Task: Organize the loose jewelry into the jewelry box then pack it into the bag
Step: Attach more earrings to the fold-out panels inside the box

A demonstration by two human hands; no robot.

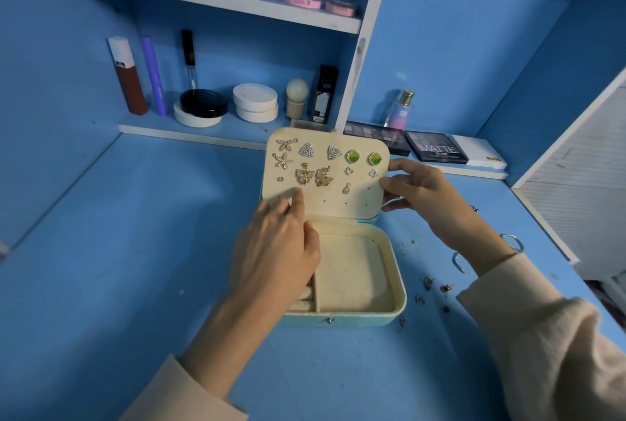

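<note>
With my right hand (418, 192) I pinch the right edge of the light, stiff earring panel (338, 198) of the jewelry box (355, 285) on the counter (135, 251), while my left hand (277, 247) curls against its lower left, grip unclear; the tiny, slippery loose earrings (446, 287) right of the box want fingertip pinches.

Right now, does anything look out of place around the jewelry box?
Yes. Small earrings and two hoops lie scattered on the table right of the jewelry box, not in it. On its lid panel, one drop earring has no partner.

Left hand (277, 244) touches, right hand (416, 193) pinches the jewelry box's (359, 319) earring panel (338, 205).
</note>
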